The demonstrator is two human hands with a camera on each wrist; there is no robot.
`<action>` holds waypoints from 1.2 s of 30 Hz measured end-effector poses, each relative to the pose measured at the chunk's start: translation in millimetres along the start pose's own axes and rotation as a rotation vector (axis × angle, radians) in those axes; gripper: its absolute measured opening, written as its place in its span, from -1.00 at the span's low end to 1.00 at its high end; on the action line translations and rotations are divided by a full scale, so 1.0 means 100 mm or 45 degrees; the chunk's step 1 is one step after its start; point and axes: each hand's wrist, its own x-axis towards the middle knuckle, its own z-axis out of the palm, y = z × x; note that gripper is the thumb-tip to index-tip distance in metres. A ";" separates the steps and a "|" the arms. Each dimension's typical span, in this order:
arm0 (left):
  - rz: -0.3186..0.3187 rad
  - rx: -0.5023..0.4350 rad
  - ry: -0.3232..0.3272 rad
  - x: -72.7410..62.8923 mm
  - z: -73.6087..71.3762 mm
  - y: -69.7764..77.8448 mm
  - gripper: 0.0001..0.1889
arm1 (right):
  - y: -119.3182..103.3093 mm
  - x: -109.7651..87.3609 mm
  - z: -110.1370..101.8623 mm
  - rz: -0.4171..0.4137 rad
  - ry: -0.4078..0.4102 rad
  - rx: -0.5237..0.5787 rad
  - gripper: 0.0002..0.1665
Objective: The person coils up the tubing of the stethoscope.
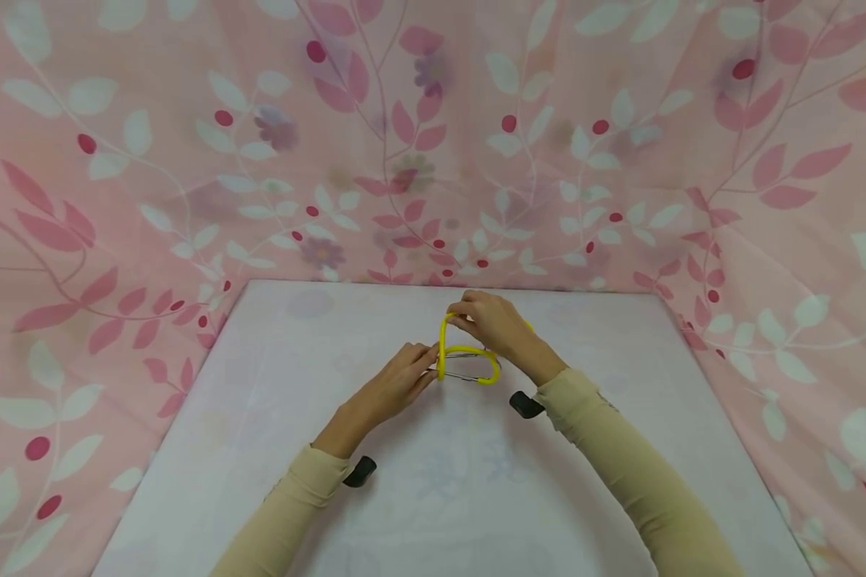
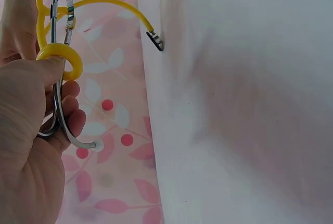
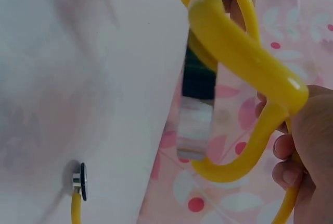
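Note:
A stethoscope with yellow tubing (image 1: 443, 343) is held up over the table between both hands. My left hand (image 1: 402, 375) grips its metal ear tubes (image 2: 58, 101), thumb on one side and fingers curled on the other. A pale ear tip (image 2: 99, 145) sticks out below those fingers. Part of the tubing makes a loop (image 2: 75, 57) around the metal tubes beside the left thumb. Higher up and to the right, my right hand (image 1: 496, 322) pinches another stretch of the tubing (image 3: 291, 187). The black-rimmed chest piece (image 3: 84, 182) hangs at the tube's far end.
A table (image 1: 317, 320) covered in whitish cloth lies under the hands. Pink leaf-patterned fabric (image 1: 418, 160) rises behind it and on both sides. Dark wrist-worn devices (image 1: 361, 471) show beside the sleeves.

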 end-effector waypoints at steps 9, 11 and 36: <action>-0.014 0.099 -0.040 -0.03 -0.07 -0.01 -0.39 | 0.10 0.13 0.07 0.046 -0.075 0.079 -0.74; -0.004 0.121 -0.052 -0.04 -0.08 -0.01 -0.37 | 0.11 0.15 0.09 0.032 -0.083 0.097 -0.74; 0.061 0.034 0.103 -0.02 -0.17 -0.02 -0.28 | 0.33 -0.11 0.51 0.383 -0.154 0.782 -0.69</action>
